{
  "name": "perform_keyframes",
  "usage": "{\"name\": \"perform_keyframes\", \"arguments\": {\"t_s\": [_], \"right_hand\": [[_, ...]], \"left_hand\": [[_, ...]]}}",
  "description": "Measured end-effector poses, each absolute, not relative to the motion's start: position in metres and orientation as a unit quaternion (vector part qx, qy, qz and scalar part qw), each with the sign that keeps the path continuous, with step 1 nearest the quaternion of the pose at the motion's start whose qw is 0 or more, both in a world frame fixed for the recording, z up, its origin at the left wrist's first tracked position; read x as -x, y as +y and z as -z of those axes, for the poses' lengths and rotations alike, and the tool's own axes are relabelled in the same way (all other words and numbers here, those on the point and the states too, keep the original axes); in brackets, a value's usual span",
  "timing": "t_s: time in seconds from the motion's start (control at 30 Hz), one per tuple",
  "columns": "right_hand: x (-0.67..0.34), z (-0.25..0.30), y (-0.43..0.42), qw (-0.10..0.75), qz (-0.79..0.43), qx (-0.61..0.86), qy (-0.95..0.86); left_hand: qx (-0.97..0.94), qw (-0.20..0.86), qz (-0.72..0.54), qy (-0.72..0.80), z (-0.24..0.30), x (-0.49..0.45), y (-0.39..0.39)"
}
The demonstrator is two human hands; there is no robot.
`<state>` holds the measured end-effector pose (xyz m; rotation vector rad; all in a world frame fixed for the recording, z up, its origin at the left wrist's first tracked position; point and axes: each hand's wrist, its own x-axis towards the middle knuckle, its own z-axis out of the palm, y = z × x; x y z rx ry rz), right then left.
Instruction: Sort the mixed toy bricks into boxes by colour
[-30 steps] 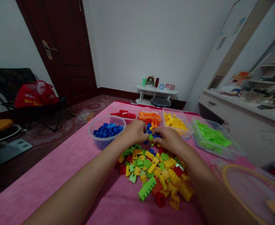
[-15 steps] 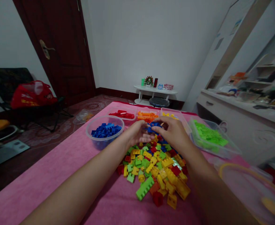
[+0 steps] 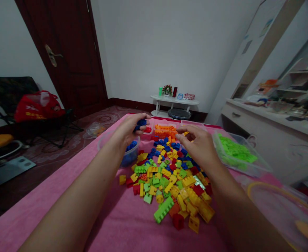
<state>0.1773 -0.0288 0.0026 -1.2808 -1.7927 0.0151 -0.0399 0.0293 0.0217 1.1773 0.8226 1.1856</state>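
Note:
My left hand (image 3: 130, 129) is over the round clear bowl (image 3: 100, 142) of blue bricks, with its fingers curled around several blue toy bricks (image 3: 141, 123). My right hand (image 3: 197, 141) hovers over the far right part of a mixed pile of toy bricks (image 3: 166, 178). Its thumb and fingers are bent but apart, with nothing visible between them. The pile holds yellow, green, red and blue pieces and spreads over the pink cloth. Part of the bowl is hidden behind my left hand and forearm.
Beyond the pile stand clear boxes with red bricks (image 3: 148, 130) and orange bricks (image 3: 165, 131). A clear box of green bricks (image 3: 235, 150) is at the right, near a round yellow-rimmed lid (image 3: 274, 210). The pink cloth (image 3: 51, 203) covers the table.
My left hand has moved left from the pile to above the bowl, carrying the blue bricks. My right hand has parted from it and shifted slightly right, and more of the pile shows.

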Motion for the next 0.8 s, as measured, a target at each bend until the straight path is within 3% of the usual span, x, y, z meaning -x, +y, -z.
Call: {"name": "perform_keyframes", "arguments": {"t_s": [0.07, 0.13, 0.23, 0.33, 0.47, 0.8], "right_hand": [[-0.176, -0.002, -0.028, 0.422, -0.021, 0.528, -0.737], [-0.173, 0.0, -0.029, 0.376, -0.043, 0.532, -0.757], [-0.163, 0.006, -0.032, 0.29, -0.086, 0.514, -0.802], [-0.147, 0.016, -0.039, 0.23, -0.115, 0.46, -0.85], [-0.126, 0.033, -0.052, 0.193, -0.124, 0.395, -0.89], [-0.143, 0.025, -0.039, 0.128, -0.083, 0.505, -0.849]], "left_hand": [[-0.596, 0.377, -0.526, 0.475, -0.027, 0.059, 0.033], [-0.657, 0.171, -0.456, 0.576, -0.027, 0.073, 0.035], [-0.704, 0.021, -0.292, 0.647, -0.022, 0.083, 0.037], [-0.73, -0.003, -0.216, 0.649, -0.017, 0.079, 0.036], [-0.765, 0.018, -0.233, 0.6, -0.02, 0.065, 0.032], [-0.808, 0.105, -0.254, 0.521, -0.022, 0.044, 0.019]]}}
